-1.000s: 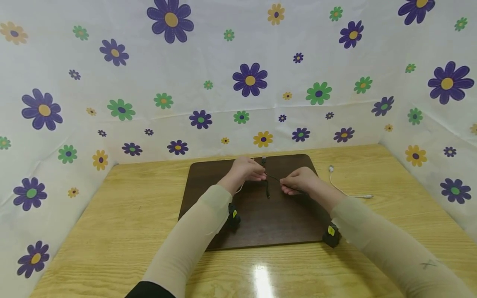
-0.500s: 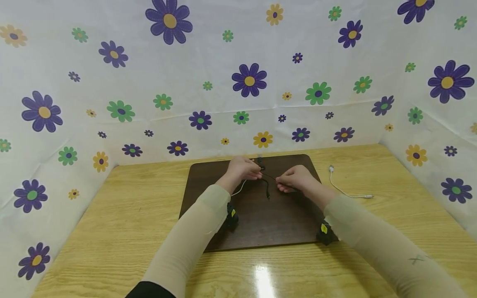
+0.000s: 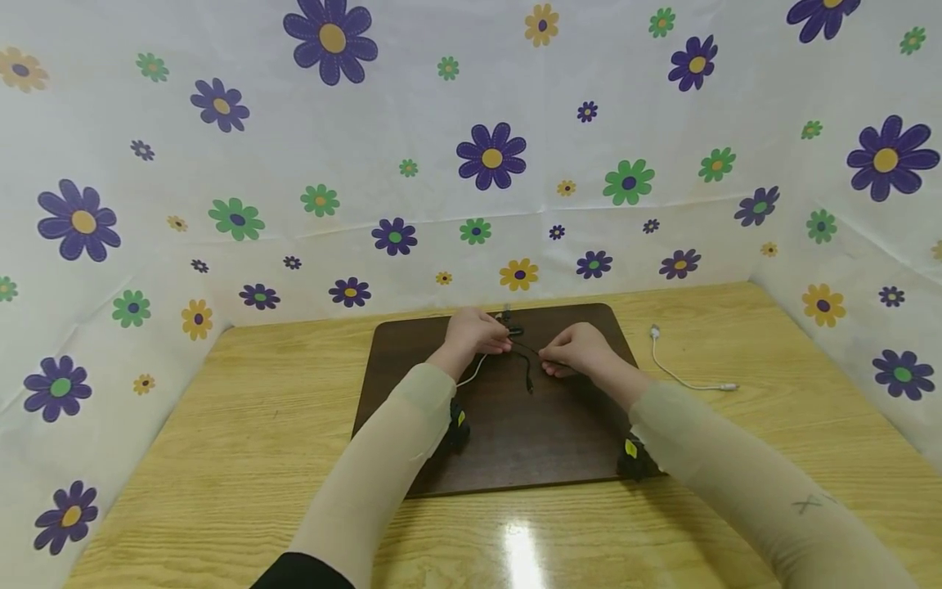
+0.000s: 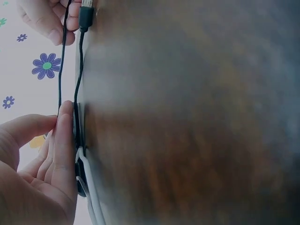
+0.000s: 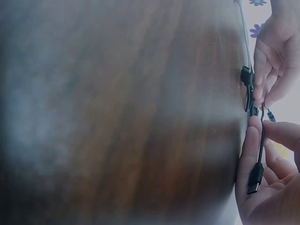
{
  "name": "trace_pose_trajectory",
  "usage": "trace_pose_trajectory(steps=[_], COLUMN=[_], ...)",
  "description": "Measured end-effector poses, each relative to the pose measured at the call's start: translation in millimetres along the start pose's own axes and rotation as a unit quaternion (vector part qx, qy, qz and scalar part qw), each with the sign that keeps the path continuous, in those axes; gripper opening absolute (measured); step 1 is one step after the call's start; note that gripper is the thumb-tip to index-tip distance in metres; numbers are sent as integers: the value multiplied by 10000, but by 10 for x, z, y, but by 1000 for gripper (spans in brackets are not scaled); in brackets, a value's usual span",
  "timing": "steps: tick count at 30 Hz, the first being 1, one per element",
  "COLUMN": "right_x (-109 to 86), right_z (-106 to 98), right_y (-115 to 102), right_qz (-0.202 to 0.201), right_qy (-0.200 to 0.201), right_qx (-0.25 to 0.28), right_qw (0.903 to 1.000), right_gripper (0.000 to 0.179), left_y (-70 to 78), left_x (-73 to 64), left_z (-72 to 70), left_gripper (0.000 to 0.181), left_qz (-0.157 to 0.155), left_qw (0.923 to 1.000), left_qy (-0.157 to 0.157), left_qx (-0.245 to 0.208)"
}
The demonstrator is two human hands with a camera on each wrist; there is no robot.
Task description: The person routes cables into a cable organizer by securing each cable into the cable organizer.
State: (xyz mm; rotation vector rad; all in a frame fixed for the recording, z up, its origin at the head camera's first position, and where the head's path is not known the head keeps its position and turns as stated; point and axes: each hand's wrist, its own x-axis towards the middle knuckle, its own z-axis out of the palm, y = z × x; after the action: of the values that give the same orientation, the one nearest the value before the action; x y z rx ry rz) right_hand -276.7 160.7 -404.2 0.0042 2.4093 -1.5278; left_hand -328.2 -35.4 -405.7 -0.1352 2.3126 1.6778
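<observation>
My left hand [image 3: 474, 331] pinches a thin black USB cable [image 4: 61, 70] between thumb and fingertips, just above the dark brown board [image 3: 522, 442]. My right hand [image 3: 581, 350] pinches the same cable a short way to the right, and a short stretch spans the two hands. The cable's black plug [image 5: 255, 176] lies against the right palm in the right wrist view. A second black cable [image 3: 529, 376] rests on the board below the hands; its metal-tipped plug [image 4: 86, 18] shows in the left wrist view. A white cable [image 3: 471, 374] runs partly hidden beneath my left hand.
Another white USB cable [image 3: 688, 384] lies curved on the wooden table [image 3: 257, 425], right of the board. Dark cable parts [image 3: 517, 330] sit at the board's far side, beyond the left hand. A flower-patterned cloth [image 3: 412, 106] encloses the back and sides.
Both hands have shifted slightly left, still pinching the black cable. The right hand is a little nearer the far edge. More of the white cable and the dark parts beyond the left hand show.
</observation>
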Motion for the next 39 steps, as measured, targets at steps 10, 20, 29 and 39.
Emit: trace_pose_trajectory(steps=[10,20,29,39], right_x=[64,103,120,122], right_z=[5,21,26,18], right_y=[-14,-22,-10,-10], right_qz=[-2,108,145,185], right_qy=[88,109,130,141], right_qx=[-46,-176,-149,-70], right_qw=[10000,9997,9997,9997], right_gripper=[21,22,22,22], left_y=[20,17,33,41], left_x=[34,90,135,118], left_z=[-4,10,48,41], left_gripper=[17,16,14,15], left_qz=[-114,-151,-287,-256], left_qw=[9998,9997,9971,9965], left_qy=[111,167,340,309], left_qx=[-83,82,617,727])
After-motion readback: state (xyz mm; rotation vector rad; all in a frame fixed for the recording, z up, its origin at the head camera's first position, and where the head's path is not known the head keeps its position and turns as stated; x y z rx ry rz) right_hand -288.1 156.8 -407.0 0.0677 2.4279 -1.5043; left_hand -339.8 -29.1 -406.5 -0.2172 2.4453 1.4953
